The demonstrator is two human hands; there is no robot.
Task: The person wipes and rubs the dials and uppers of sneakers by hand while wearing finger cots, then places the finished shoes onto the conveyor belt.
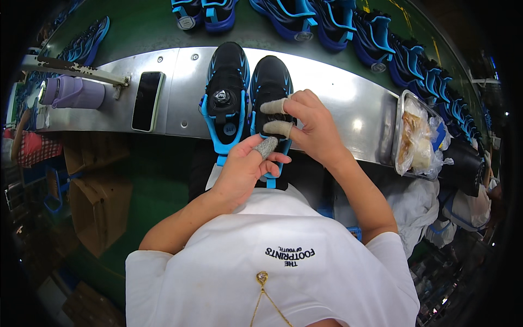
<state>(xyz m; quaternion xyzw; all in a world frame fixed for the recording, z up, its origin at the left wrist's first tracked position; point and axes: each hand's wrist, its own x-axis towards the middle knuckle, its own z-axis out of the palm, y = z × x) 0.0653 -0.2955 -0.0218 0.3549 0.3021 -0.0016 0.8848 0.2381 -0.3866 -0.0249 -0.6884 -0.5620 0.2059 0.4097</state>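
Observation:
Two black and blue sneakers stand side by side on the metal ledge, toes pointing away from me. The left sneaker (227,71) has a round dial on its tongue and an open collar with a blue heel loop. At the right sneaker (271,76), my left hand (239,171) closes around the collar near the heel, a grey cover on one digit. My right hand (313,122) comes over the tongue from the right, thumb and index finger in beige covers and bent inward. Whatever lies between those fingertips is hidden.
Left on the metal ledge (338,109) lie a phone (147,101) and a lilac bottle (76,92). A metal tray (400,117) with plastic bags sits at its right end. More sneakers (332,24) line the green surface beyond. Cardboard boxes (101,207) stand lower left.

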